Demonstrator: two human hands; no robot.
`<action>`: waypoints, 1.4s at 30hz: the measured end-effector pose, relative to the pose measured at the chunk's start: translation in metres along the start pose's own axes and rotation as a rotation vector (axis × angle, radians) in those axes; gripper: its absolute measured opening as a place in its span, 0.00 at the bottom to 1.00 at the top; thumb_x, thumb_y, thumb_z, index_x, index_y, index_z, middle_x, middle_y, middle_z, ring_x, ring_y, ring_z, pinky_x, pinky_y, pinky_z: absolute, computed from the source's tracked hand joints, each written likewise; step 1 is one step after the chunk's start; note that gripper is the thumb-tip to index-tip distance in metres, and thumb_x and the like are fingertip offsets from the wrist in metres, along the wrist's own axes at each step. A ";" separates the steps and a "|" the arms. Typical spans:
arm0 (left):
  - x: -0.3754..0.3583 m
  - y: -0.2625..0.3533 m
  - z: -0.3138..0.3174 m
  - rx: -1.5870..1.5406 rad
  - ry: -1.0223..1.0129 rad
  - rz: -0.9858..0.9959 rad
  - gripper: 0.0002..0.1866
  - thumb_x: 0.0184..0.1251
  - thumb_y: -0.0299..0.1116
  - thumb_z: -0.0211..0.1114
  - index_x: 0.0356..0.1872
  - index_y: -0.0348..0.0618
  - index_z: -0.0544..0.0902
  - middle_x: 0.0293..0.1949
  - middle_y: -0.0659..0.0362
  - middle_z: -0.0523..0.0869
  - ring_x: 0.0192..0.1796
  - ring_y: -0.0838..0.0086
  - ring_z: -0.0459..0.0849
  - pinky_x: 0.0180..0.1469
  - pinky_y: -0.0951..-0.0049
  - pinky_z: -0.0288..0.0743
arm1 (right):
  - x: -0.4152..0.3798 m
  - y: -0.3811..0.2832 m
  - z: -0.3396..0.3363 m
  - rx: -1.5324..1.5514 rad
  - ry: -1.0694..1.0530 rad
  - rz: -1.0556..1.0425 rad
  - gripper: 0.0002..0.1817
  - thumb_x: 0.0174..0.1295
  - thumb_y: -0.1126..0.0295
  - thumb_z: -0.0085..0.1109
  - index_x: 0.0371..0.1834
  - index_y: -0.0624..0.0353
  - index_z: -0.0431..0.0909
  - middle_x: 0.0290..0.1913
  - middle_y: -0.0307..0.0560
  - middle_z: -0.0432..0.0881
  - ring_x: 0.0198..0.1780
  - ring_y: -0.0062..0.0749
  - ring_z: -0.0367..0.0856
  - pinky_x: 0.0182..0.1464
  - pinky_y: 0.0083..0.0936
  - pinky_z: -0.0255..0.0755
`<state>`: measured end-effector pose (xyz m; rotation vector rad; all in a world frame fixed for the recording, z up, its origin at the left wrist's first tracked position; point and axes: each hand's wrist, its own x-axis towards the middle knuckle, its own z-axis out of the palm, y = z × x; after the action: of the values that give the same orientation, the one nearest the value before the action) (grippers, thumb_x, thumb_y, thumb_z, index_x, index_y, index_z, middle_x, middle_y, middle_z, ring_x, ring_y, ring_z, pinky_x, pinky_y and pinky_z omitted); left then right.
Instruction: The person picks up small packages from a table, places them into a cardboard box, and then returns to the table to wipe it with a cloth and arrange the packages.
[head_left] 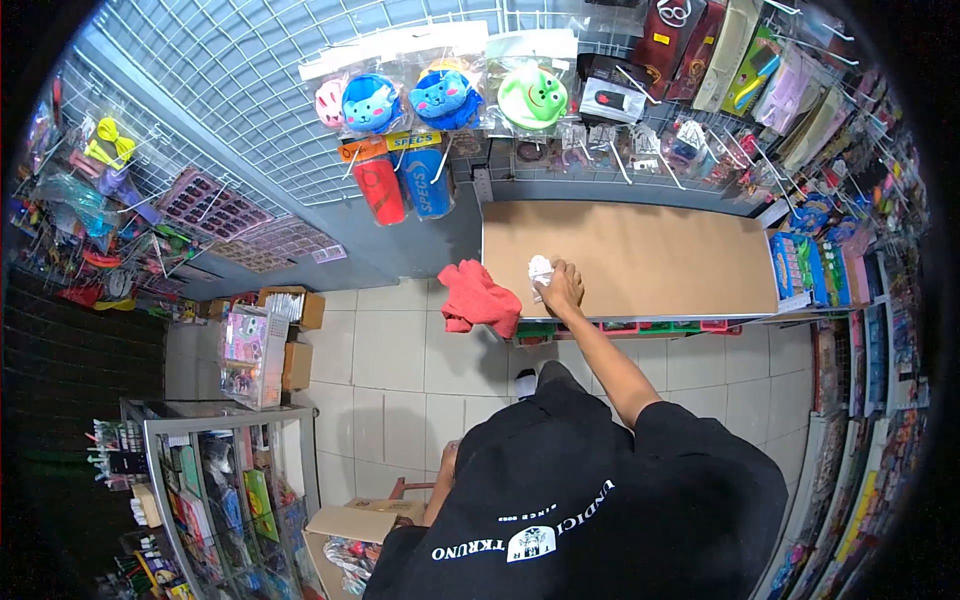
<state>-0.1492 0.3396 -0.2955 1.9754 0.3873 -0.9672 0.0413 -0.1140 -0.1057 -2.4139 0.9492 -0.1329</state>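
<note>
My right hand (563, 290) reaches to the bare brown shelf top (650, 255) near its left end. Its fingers are closed around a small white item (540, 270), which looks crumpled or wrapped. Draped over the shelf's left corner is a bunched red cloth (480, 298), just left of that hand. Down by the black-clothed leg, my left hand (449, 458) is partly in view, beside an open cardboard box (350, 522); its fingers are hidden.
Hanging packets with a green frog face (533, 98) and blue faces fill the wire grid above. Colourful boxes (805, 270) stand at the shelf's right end. A glass cabinet (235, 420) and a clear plastic bin (252, 355) are at the left, on tiled floor (385, 365).
</note>
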 end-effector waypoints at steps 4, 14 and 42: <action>-0.020 0.032 -0.006 0.012 0.072 -0.028 0.27 0.68 0.51 0.59 0.50 0.33 0.79 0.42 0.49 0.86 0.44 0.65 0.83 0.50 0.68 0.75 | 0.007 0.007 0.010 0.079 -0.003 0.026 0.32 0.46 0.56 0.72 0.55 0.49 0.71 0.59 0.50 0.70 0.63 0.49 0.67 0.63 0.47 0.61; -0.029 0.039 -0.008 0.035 -0.016 -0.006 0.24 0.68 0.49 0.60 0.48 0.34 0.80 0.40 0.52 0.86 0.41 0.68 0.83 0.48 0.68 0.76 | 0.019 0.003 0.007 0.090 -0.086 0.088 0.34 0.42 0.63 0.70 0.57 0.45 0.71 0.60 0.47 0.69 0.65 0.46 0.66 0.64 0.45 0.58; -0.003 0.006 0.012 -0.101 -0.040 -0.069 0.24 0.68 0.49 0.60 0.47 0.35 0.80 0.39 0.53 0.86 0.41 0.69 0.82 0.48 0.68 0.75 | 0.013 0.030 -0.075 1.106 0.057 -0.118 0.13 0.64 0.74 0.61 0.51 0.65 0.76 0.39 0.43 0.82 0.41 0.21 0.80 0.44 0.17 0.73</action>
<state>-0.1533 0.3262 -0.2937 1.8588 0.4755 -1.0096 0.0121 -0.1745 -0.0592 -1.4276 0.5160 -0.5956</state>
